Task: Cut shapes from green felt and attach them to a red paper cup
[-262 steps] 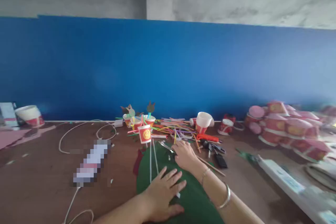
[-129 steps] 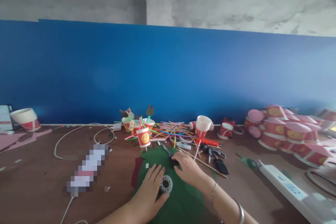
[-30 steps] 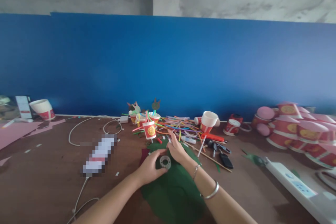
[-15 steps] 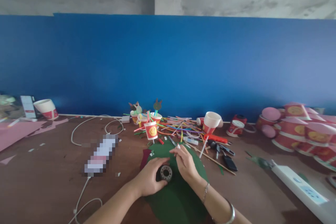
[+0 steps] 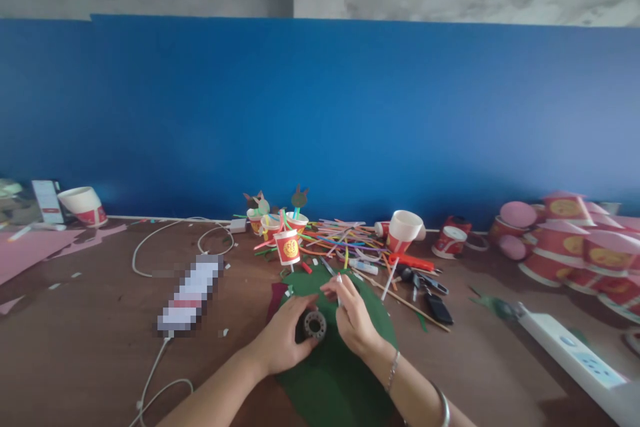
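My left hand [image 5: 286, 337] curls its thumb and fingers around a round grey ring-shaped piece [image 5: 315, 325] with small holes around its rim and a dark centre. The piece stands on a sheet of dark green paper [image 5: 345, 380], which lies on the brown table. Just right of it, my right hand [image 5: 356, 317] is closed on a slim white pen [image 5: 340, 283], whose upper end points up past the fingers. The pen's lower end is hidden by the hand. A bit of dark red paper [image 5: 277, 300] shows at the green sheet's left edge.
Paper cups [image 5: 289, 248] with strips stand beyond the green paper, near loose coloured strips [image 5: 340, 240]. Keys [image 5: 439, 307] and a wooden stick [image 5: 415, 310] lie right. Further out are a power strip [image 5: 575, 360], stacked red cups [image 5: 560, 250] and, left, a phone [image 5: 190, 297] on a cable.
The pen in my right hand has tipped more upright, and that hand's fingers have shifted slightly. My left hand stays around the grey piece. The whole view has shifted a little.
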A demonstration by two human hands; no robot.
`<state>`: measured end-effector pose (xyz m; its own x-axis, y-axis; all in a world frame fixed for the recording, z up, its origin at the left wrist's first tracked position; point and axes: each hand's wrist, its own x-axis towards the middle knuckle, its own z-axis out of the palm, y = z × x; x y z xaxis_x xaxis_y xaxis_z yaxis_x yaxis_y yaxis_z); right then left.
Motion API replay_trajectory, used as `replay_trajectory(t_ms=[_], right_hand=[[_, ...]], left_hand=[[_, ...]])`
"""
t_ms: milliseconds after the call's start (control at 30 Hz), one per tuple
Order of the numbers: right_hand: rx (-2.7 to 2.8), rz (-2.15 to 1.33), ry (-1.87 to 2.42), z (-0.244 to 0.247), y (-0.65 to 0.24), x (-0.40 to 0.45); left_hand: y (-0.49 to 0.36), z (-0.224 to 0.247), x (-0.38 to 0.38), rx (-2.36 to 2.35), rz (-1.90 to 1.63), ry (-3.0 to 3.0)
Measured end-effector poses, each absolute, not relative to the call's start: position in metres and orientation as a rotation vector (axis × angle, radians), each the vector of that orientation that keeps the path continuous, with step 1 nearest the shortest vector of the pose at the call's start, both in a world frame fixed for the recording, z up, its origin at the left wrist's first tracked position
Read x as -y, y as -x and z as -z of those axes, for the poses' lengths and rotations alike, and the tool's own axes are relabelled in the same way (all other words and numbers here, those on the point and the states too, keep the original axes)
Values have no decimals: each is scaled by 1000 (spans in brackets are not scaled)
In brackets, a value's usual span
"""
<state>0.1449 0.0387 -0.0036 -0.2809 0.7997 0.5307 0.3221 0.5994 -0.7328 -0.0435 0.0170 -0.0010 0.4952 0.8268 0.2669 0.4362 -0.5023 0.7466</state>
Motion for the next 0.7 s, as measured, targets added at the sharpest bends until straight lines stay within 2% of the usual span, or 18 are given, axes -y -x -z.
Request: replay_trajectory(t_ms=[367,700], right_hand=[[2060,-492,979,1,-146,-40],[1917,-537,1004,7,-146,-43]], left_hand=[[45,9,-19,-1020,-878,-2083],[46,1,-19,-1061,-1088,-2167]])
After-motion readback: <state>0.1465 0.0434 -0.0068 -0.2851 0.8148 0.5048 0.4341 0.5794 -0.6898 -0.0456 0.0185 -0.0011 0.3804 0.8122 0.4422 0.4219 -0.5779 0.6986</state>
